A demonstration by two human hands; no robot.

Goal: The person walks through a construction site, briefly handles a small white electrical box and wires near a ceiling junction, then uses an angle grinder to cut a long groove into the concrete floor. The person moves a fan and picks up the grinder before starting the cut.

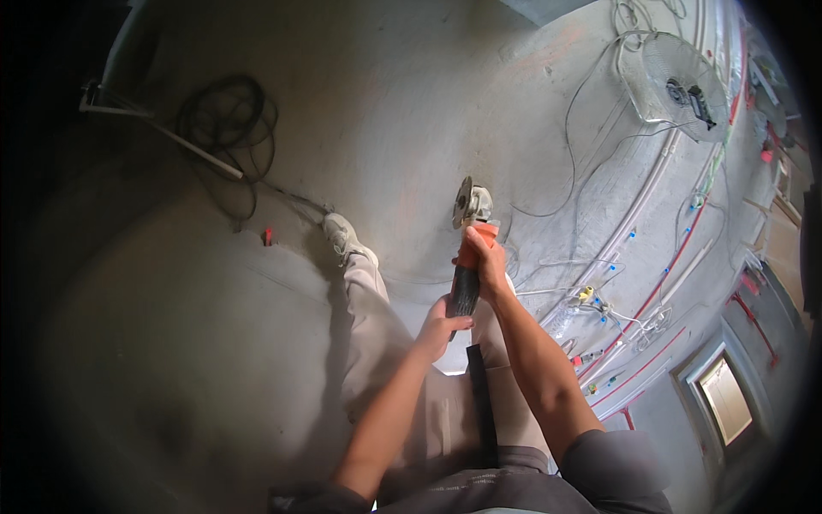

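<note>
An angle grinder (467, 278) with an orange and black body is held out in front of me in both hands. Its metal head and round disc (463, 204) point away from me, over the grey floor. My right hand (488, 264) is wrapped round the orange front part, just behind the head. Lower down, my left hand (442, 325) grips the black rear end. Whether the disc is spinning or still, I cannot tell.
A coiled black cable (227, 116) lies at the far left, near a pale rod (201, 154). A small red object (268, 236) is close to my shoe (342, 236). To the right are a fan (681, 90), pipes (638, 201) and loose wires (572, 171).
</note>
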